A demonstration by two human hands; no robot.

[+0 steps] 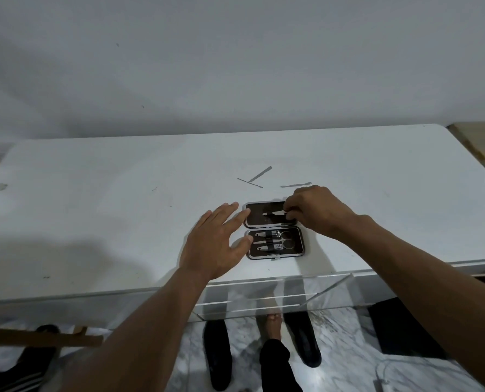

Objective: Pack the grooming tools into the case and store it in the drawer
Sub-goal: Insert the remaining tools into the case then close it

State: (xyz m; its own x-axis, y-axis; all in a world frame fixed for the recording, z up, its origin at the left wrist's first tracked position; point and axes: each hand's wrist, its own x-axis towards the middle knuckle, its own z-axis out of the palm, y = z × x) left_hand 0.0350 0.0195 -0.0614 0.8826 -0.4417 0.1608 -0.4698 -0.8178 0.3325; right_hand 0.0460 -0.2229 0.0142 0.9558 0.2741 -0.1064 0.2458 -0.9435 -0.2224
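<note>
We are standing over a white table (122, 193), and below its front edge a clear drawer (329, 290) is sitting pulled out, waiting for the case. The case (302, 241) is lying open and flat near that front edge, its two halves stacked one beyond the other. Our left hand (211, 244) is resting at the case's left side with its fingers straight and spread, gripping nothing; the fingertips look to be touching the rim, bracing it. Our right hand (317, 210) is reaching over the far half with its fingers curled in a pinch on a slim pointed tool (272, 214), which is lying across the dark lining there. The near half is already holding clippers (276, 234) and other small pieces under its strap. Three loose tools are lying on the table beyond the case: a flat file (261, 174), a thin pick (249, 183) touching or crossing its end, and a double-ended pusher (295, 185) just beyond our right knuckles. To seat this tool well, we are judging it best to slide it in point first, low and parallel to the lining, while the left hand is holding the case from skidding.
</note>
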